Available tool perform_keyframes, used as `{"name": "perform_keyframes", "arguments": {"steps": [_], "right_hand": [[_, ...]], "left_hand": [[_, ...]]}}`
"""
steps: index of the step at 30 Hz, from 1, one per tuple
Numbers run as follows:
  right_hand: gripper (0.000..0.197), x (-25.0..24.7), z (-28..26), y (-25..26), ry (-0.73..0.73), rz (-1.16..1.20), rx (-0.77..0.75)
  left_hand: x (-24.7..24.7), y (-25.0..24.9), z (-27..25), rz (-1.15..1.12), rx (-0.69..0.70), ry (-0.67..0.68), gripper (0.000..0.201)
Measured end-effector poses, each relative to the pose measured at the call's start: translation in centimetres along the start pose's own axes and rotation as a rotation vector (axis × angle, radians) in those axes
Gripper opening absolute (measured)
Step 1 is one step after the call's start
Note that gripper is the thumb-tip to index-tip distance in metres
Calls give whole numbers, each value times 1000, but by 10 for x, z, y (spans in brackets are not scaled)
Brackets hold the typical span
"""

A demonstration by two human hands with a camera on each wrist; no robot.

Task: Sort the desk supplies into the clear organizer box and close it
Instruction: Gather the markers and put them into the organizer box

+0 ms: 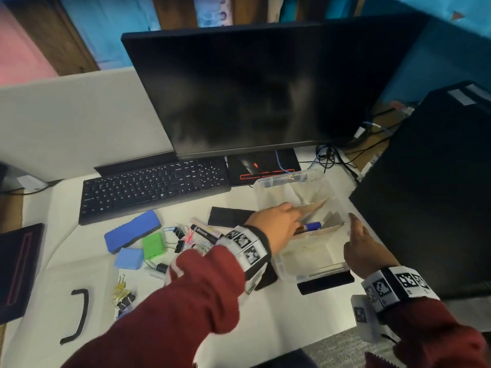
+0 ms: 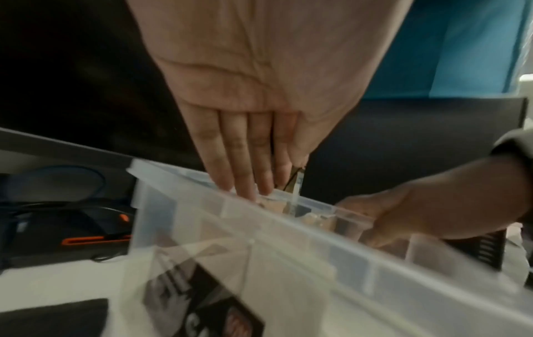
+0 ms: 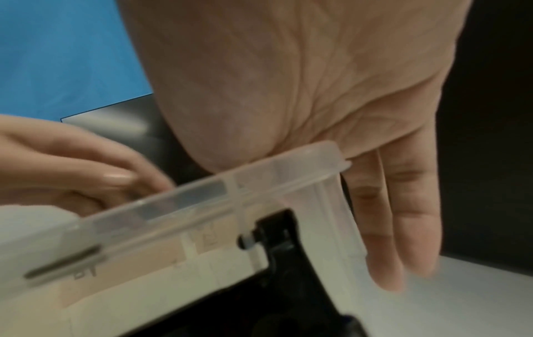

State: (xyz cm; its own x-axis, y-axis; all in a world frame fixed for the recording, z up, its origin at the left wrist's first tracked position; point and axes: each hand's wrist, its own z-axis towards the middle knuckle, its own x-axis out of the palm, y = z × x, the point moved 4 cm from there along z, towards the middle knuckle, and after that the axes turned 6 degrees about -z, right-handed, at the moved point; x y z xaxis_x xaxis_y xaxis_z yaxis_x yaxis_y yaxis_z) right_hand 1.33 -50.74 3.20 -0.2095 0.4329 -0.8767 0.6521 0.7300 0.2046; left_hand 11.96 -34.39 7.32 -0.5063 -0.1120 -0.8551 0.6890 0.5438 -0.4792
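Barely started: my left hand (image 1: 276,221) pinches something thin I can't ID inside the clear plastic organizer box (image 1: 313,272), desk's 3 o'clock; right hand (image 1: 364,248) relaxed, steadying its side. Blue foam eraser (image 1: 132,231), green block (image 1: 154,245), black binder clips (image 1: 179,239) etc. remain at 9 o'clock; lid unclosed.

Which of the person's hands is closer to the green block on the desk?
Left. The left hand reaches into the clear box just right of the green block; the right hand is beyond the box.

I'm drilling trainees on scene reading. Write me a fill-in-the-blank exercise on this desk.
1. The left hand reaches into the clear ____.
2. The right hand rests against the organizer box with ____ fingers.
3. The green box lies beside a ____ eraser.
4. Behind the keyboard stands a dark ____.

Missing: organizer box; straight; blue; monitor
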Motion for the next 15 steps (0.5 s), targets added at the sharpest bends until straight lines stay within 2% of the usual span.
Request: {"name": "perform_keyframes", "arguments": {"steps": [2,4,7,9,12,15], "right_hand": [[70,-2,-5,3,34,36,11],[70,-11,-15,16,-89,-18,-58],[52,-26,-34,52,-410,-17,-312],[39,-30,-47,82,-515,18,-474],[25,-20,-64,133,-474,55,-710],[20,15,-71,173,-306,36,-884]], "left_hand": [[-3,17,-37,-90,29,-178,33],[0,45,-78,-140,-16,-312,33],[31,109,-140,-101,-281,-286,36],[56,145,-181,-27,-394,-260,38],[84,182,-228,31,-484,-275,45],[90,196,-248,72,-508,-300,43]]}}
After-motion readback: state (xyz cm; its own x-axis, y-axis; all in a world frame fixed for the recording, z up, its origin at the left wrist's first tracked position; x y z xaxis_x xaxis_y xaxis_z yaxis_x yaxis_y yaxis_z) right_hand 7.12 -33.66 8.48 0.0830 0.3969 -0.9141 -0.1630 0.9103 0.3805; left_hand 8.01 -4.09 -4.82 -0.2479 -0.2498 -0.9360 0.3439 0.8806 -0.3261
